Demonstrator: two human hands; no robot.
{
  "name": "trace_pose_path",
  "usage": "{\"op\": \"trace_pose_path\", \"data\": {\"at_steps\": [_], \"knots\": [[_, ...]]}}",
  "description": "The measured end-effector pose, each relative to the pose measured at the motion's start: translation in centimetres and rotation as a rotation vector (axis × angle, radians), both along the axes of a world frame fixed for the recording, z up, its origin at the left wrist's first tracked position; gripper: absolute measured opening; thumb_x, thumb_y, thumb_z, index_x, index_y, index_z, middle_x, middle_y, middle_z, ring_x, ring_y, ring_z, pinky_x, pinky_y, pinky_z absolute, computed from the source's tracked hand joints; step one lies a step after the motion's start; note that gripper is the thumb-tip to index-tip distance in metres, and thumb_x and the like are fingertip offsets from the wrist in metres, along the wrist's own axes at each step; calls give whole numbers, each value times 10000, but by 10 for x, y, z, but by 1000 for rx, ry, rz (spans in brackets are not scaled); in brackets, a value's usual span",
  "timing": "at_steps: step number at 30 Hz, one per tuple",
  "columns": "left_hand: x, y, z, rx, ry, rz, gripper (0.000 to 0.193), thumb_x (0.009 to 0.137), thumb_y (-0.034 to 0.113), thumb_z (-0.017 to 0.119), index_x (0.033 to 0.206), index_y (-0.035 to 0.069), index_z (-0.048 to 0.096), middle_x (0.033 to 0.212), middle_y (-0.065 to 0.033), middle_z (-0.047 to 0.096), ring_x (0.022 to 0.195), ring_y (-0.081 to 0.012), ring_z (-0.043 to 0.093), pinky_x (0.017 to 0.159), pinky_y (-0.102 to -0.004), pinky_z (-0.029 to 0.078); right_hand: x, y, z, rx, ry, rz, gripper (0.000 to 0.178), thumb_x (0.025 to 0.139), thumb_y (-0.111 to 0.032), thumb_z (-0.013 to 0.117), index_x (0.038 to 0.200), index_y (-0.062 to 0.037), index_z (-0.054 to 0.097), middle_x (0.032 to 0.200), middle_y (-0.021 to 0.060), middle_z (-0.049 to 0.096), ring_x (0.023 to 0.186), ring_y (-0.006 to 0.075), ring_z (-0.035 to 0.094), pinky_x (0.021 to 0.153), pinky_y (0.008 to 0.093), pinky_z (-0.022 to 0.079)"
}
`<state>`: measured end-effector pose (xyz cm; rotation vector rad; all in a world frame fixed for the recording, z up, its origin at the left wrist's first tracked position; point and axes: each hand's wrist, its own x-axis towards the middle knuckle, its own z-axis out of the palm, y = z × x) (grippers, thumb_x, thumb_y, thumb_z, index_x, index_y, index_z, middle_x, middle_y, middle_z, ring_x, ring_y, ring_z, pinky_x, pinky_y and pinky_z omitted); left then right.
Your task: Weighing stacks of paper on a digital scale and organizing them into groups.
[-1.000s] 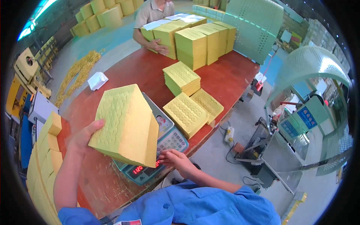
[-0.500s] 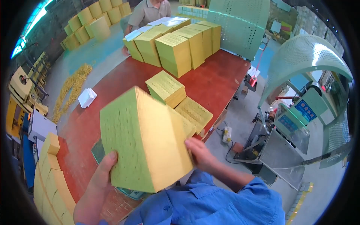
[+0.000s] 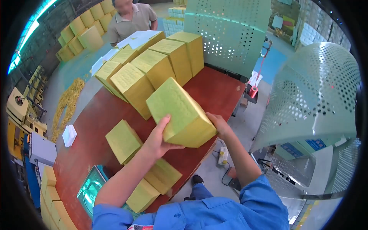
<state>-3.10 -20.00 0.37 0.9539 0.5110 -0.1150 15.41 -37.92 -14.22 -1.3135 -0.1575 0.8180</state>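
Both my hands grip a thick stack of yellow paper (image 3: pixel 176 107), tilted and held up over the red table (image 3: pixel 90 126). My left hand (image 3: pixel 159 140) is closed on its near left side, thumb on the greenish-yellow face and fingers beneath. At the stack's right side, my right hand (image 3: pixel 218 124) presses against the edge, its fingers partly hidden. Just beyond stands a group of tall yellow paper stacks (image 3: pixel 132 84), some topped with white sheets. Below my left forearm lie smaller paper stacks (image 3: pixel 123 141), partly covered by the arm.
A teal, shiny tray-like device (image 3: pixel 90 188) sits at the table's near left. A folded white paper piece (image 3: pixel 69 135) lies at its left edge. Across the table stands another person (image 3: pixel 132 19). A machine with a perforated cover (image 3: pixel 310 92) and a power strip (image 3: pixel 223 155) are at right.
Both hands have carried the paper stack away from my body, toward the tall stacks, and turned it. My view has shifted, so more of the smaller stacks and the other person shows.
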Motion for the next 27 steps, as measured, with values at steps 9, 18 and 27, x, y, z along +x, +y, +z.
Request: {"op": "trace_pose_path", "data": {"at_steps": [9, 18, 27], "knots": [[233, -40, -25, 145, 23, 132, 865, 808, 709, 594, 1473, 215, 345, 1465, -140, 403, 1320, -406, 408, 955, -684, 410, -8, -13, -8, 117, -352, -702, 392, 941, -85, 536, 1324, -6, 521, 1349, 160, 530, 1252, 286, 503, 1061, 412, 389], [353, -36, -25, 83, -26, 249, 898, 828, 714, 544, 1514, 194, 290, 1501, -122, 386, 1319, -371, 429, 1027, -689, 315, -53, 18, -11, -552, -1352, -249, 341, 739, -61, 672, 1076, -72, 617, 1198, 136, 611, 1199, 360, 528, 1097, 558, 330], [126, -37, 29, 929, -522, 314, 855, 867, 451, 653, 1461, -69, 325, 1535, -322, 250, 1445, -401, 262, 1184, -443, 215, -23, -4, -31, -564, -1436, -147, 245, 861, -59, 641, 1104, -37, 667, 1148, 151, 666, 1150, 338, 578, 1120, 549, 308]]}}
